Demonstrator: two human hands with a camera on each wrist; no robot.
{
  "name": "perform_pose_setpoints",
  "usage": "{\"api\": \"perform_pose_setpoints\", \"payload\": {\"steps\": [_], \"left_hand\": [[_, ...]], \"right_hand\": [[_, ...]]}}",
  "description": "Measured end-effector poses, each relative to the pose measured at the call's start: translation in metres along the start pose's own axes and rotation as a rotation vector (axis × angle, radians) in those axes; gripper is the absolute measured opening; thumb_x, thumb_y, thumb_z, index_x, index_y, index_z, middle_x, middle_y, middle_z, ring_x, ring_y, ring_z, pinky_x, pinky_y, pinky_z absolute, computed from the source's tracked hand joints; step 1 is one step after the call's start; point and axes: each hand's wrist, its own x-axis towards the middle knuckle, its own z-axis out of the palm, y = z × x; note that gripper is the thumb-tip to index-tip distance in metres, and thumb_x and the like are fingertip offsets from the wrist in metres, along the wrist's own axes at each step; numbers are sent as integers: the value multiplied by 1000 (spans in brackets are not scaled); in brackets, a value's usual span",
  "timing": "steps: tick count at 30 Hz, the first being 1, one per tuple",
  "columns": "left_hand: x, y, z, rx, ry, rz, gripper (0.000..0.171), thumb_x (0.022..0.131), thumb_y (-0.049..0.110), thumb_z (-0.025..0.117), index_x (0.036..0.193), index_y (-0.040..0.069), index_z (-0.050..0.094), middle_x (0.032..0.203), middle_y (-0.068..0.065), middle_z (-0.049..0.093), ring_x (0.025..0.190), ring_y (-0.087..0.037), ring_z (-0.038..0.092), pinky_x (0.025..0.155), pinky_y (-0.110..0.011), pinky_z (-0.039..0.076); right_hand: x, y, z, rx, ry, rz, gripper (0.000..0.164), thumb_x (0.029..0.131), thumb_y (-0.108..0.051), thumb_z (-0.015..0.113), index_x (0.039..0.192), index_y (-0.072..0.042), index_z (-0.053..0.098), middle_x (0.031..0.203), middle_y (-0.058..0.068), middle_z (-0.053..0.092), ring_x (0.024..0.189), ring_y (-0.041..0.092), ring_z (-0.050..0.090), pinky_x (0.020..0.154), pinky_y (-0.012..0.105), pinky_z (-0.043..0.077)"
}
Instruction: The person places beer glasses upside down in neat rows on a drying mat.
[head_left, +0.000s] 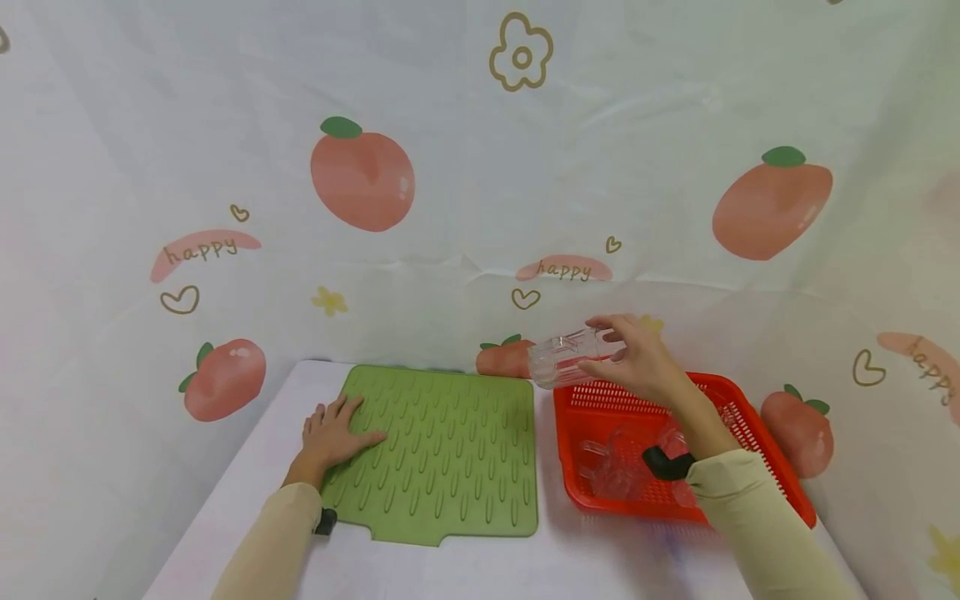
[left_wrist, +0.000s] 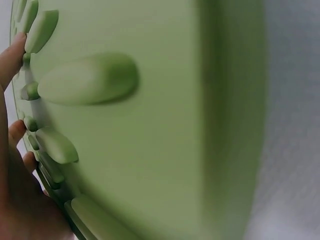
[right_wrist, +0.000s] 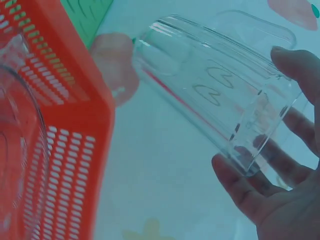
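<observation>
My right hand (head_left: 637, 358) grips a clear mug (head_left: 562, 360) by one end, thumb and fingers spread around it. The mug lies nearly sideways in the air, over the back left corner of the red basket (head_left: 645, 507), with its far end pointing left. In the right wrist view its see-through handle (right_wrist: 262, 25) stands out along the upper side. On the left, my left hand (head_left: 330, 433) rests with spread fingers on the left edge of a green draining mat (head_left: 450, 454) covered in raised oval nubs.
Several clear glass pieces (head_left: 618, 471), some with handles, lie inside the basket, partly hidden by my right forearm. The mat and basket stand side by side on a white table (head_left: 450, 575). Behind rises a white cloth (head_left: 465, 167) printed with fruit.
</observation>
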Motion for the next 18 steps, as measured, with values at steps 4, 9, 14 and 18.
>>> {"api": "perform_pose_setpoints", "payload": {"steps": [4,9,14,18], "left_hand": [[1,0,4,-2,-9,-1,99,87,66,67,160,10,30,167,-27,15,150,-63,6,117,-79,7],[2,-1,6,12,-9,5,100,86,68,66,160,11,30,167,-27,16,150,-64,7,116,-79,9],[1,-2,5,31,8,9,99,86,68,65,160,10,32,167,-27,18,149,-63,11,116,-78,12],[3,-3,4,30,8,16,99,87,67,65,160,10,31,167,-28,17,149,-64,10,116,-78,12]], "right_hand": [[-1,3,10,91,39,-9,63,85,-18,84,139,-6,55,138,18,55,120,41,61,91,55,60],[-1,2,23,198,97,-9,60,84,-15,84,137,-6,57,135,18,60,113,41,67,88,48,62],[3,-4,37,297,123,7,59,86,-15,82,139,-9,56,139,17,56,114,37,68,89,36,62],[5,-14,48,380,130,19,59,87,-11,81,140,-7,54,144,16,53,119,37,64,92,26,59]]}}
